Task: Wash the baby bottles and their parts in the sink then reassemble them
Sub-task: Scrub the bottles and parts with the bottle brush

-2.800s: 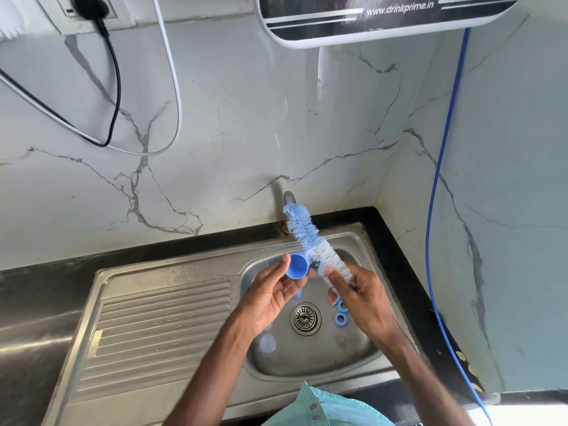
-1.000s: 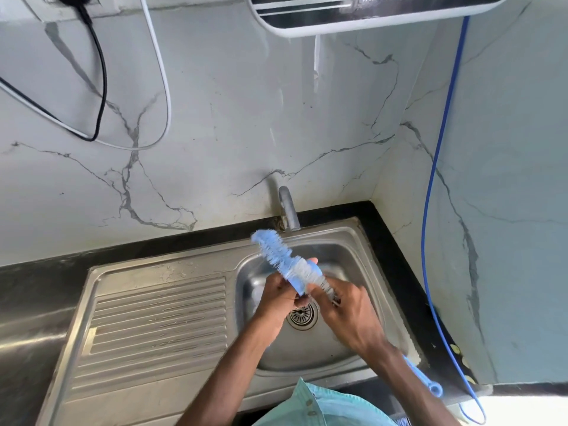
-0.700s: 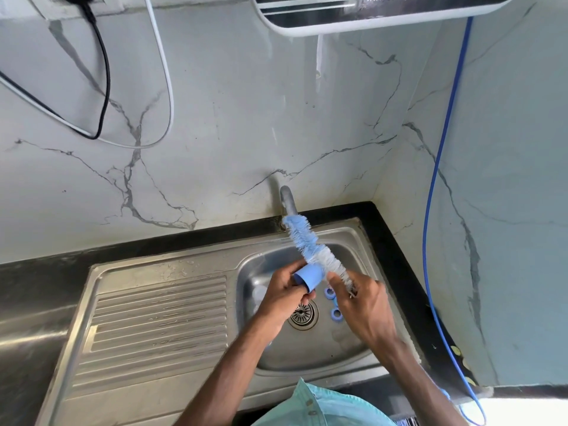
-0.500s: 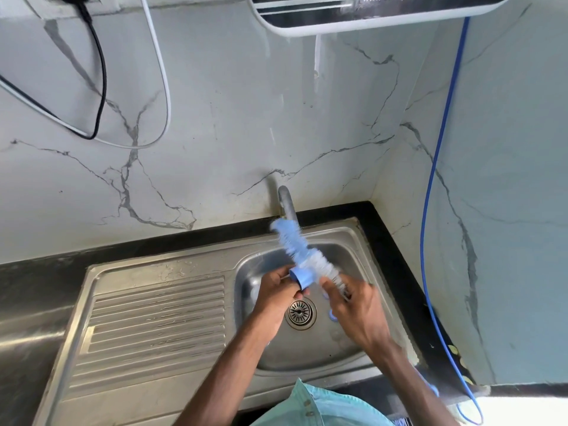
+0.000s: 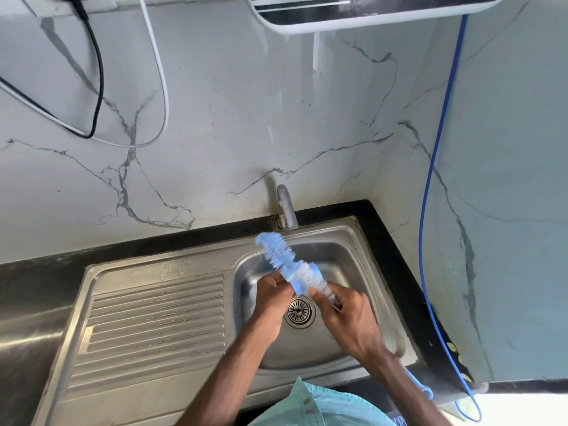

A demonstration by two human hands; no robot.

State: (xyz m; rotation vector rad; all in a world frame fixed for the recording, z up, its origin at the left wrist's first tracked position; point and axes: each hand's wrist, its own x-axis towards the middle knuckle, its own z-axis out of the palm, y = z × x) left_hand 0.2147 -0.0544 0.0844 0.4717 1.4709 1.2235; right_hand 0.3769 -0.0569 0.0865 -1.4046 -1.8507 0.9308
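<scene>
- A pale, grey-veined marble wall (image 5: 246, 103) fills the upper half of the view and turns a corner on the right.
- A stainless steel sink unit (image 5: 338, 232) is set into a black stone bench (image 5: 396, 272). Its ribbed draining board (image 5: 153, 318) lies to the left of the basin.
- A white-and-black wall appliance (image 5: 368, 13) hangs at the top edge, only partly in view.
- A light teal shirt (image 5: 322, 407) shows at the bottom edge.
- A thin blue hose (image 5: 430, 195) runs down the right wall. A black cable (image 5: 98, 72) and a white cable (image 5: 163, 87) loop on the left.
- The left hand (image 5: 270, 299) is over the basin, its fingers curled round a small blue plastic bottle part (image 5: 316, 269).
- The right hand (image 5: 350, 315) is just beside it, its fingers closed round the stem of a long blue-and-white bristle bottle brush (image 5: 278, 252).
- The brush slants up and to the left, and its tip is near the grey metal tap (image 5: 285, 207). Its bristles pass through the blue part, which is blurred.
- The brush's blue handle end (image 5: 427, 393) sticks out beyond the right forearm.
- A round metal drain strainer (image 5: 299, 312) sits in the basin floor, below and between the two hands.
</scene>
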